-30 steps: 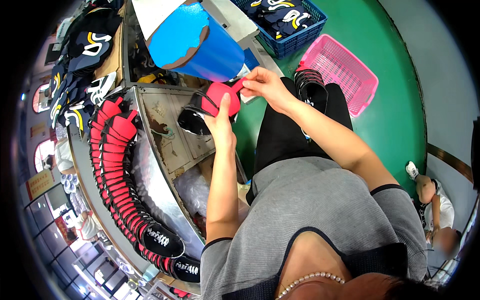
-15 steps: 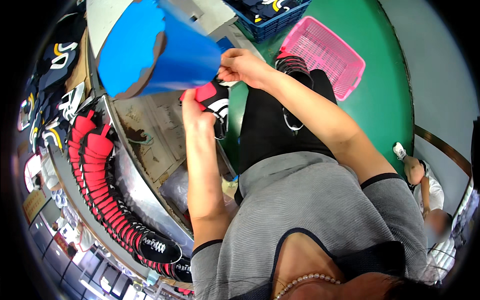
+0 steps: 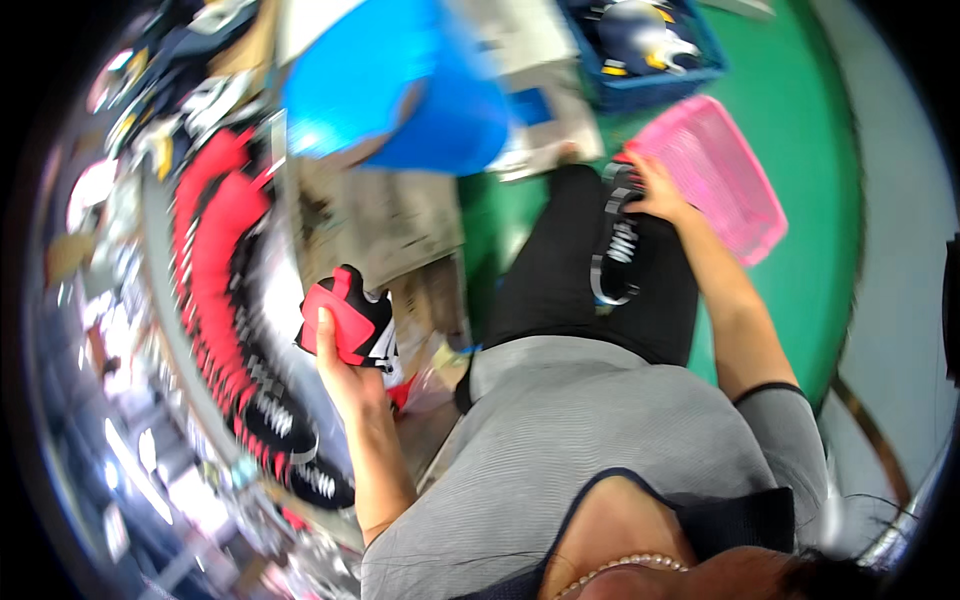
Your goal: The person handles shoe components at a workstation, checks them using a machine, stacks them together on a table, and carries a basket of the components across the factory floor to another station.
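My left hand (image 3: 342, 375) is closed on a red and black shoe upper (image 3: 345, 318) with white stripes, its thumb pressed on the red part. The upper is held up beside the row of stacked uppers. My right hand (image 3: 658, 190) bends round the far end of a small stack of black shoe uppers (image 3: 618, 250) with white lacing and red inside, lying on my thighs. Part of its fingers is hidden behind the stack. To the left, a long curved row of nested red and black shoe uppers (image 3: 215, 290) lies along a metal-edged surface.
A large blue rounded piece (image 3: 385, 90) with worn brown edges stands ahead over a worn work surface (image 3: 370, 220). On the green floor (image 3: 815, 130) at right are a pink basket (image 3: 770, 230) and a blue crate (image 3: 655, 95) of dark pieces. A plastic bag lies near my left forearm.
My left hand has drawn the red and black upper back from the blue piece, toward the row. My right hand has moved from the blue piece to the stack on my thighs. The view has shifted.
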`<move>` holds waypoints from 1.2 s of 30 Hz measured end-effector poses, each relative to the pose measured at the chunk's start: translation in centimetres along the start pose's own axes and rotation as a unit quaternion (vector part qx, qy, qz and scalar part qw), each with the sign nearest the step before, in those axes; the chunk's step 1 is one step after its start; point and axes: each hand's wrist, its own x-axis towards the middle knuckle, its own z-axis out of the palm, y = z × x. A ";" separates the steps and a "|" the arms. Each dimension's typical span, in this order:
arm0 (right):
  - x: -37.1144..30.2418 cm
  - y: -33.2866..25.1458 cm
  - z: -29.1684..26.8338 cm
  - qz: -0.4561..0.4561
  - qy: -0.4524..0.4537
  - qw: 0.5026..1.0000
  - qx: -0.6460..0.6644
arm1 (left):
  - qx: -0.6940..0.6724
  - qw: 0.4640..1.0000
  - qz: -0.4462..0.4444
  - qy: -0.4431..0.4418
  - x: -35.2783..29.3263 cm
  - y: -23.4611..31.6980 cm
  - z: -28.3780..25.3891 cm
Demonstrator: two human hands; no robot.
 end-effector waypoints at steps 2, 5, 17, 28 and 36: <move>0.2 0.6 0.5 -0.015 0.007 0.996 0.082 | 0.028 0.988 0.127 0.082 -2.7 2.6 -2.8; 0.1 -1.3 -1.7 -0.012 0.008 0.985 0.172 | 0.086 0.909 0.290 0.286 -4.9 5.3 -8.4; -5.2 -10.7 -11.3 0.018 0.062 0.971 0.231 | 0.031 0.773 0.344 0.533 13.4 8.9 -36.6; -7.7 -19.2 -9.0 0.105 0.288 0.945 0.115 | 0.265 0.847 0.453 0.087 0.3 1.2 -17.3; -7.8 -27.8 -8.5 0.086 0.334 0.938 -0.024 | 0.142 0.863 -0.131 -0.466 -3.8 -13.4 12.7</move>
